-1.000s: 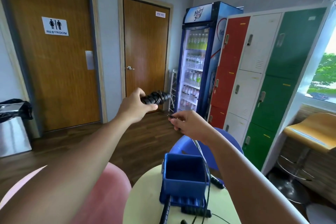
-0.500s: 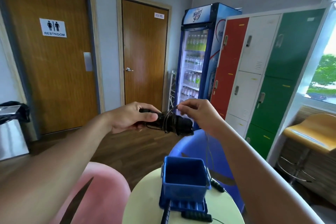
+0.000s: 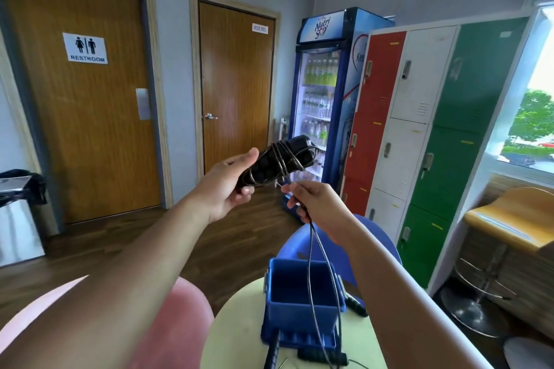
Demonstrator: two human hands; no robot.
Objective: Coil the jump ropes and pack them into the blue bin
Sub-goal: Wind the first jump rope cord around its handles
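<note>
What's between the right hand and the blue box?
In the head view, two thin black rope strands hang from the right hand down over the blue bin.

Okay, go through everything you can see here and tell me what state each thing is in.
Handles, gripped by left hand, partly wrapped.
Cord, slack pinched by right hand, hanging to table.
Bin, upright, open.
Restroom door, shut.
Other door, shut.
Fridge, shut.
Lockers, shut.

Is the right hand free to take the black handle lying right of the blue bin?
Likely not yet: the right hand pinches the hanging cord, so its fingers are busy. The handle itself lies uncovered on the table beside the blue bin.
</note>
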